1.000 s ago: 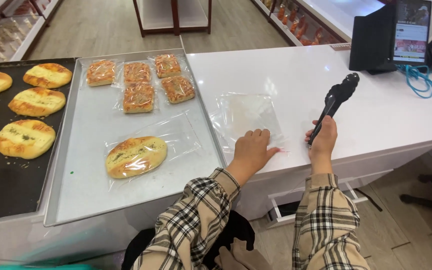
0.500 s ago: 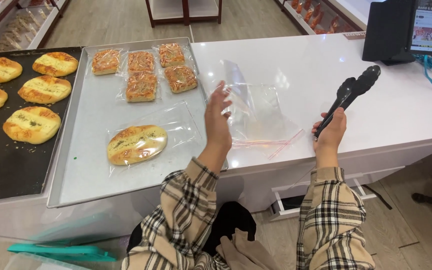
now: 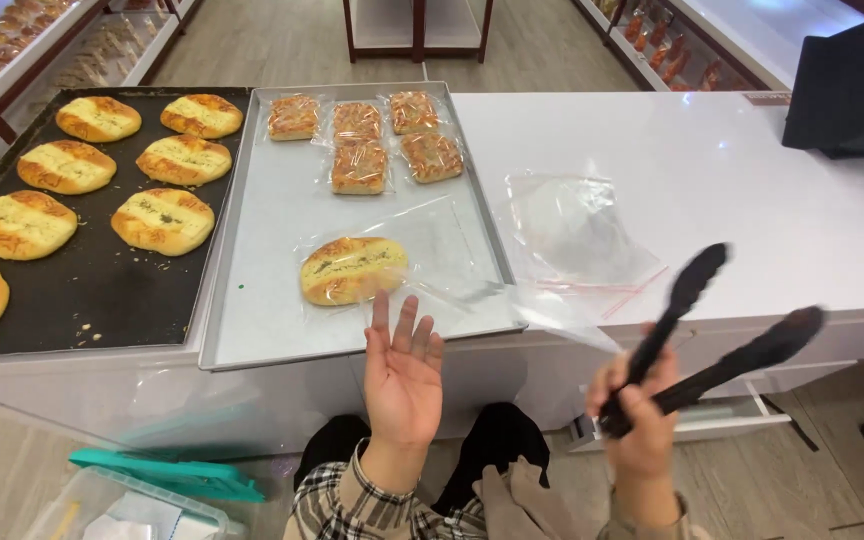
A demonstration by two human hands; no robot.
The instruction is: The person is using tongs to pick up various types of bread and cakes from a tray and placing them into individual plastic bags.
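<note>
My left hand (image 3: 404, 368) is held palm up with fingers spread, empty, just below the front edge of a silver tray (image 3: 272, 300). Right above it on the tray lies an oval bread in a clear bag (image 3: 354, 268). My right hand (image 3: 638, 418) grips black tongs (image 3: 712, 325), whose two arms stand apart and point up to the right. A stack of clear plastic bags (image 3: 577, 232) lies on the white counter (image 3: 752, 190) between the tray and the tongs.
Several small bagged breads (image 3: 360, 140) sit at the back of the silver tray. A black tray (image 3: 102, 290) on the left holds several unwrapped oval breads. A dark monitor (image 3: 847, 90) stands at the far right. A teal-lidded clear bin (image 3: 167, 480) sits low on the left.
My left hand has left the clear bags and dropped toward me, now open below the tray's front edge. My right hand with the tongs has come down off the counter.
</note>
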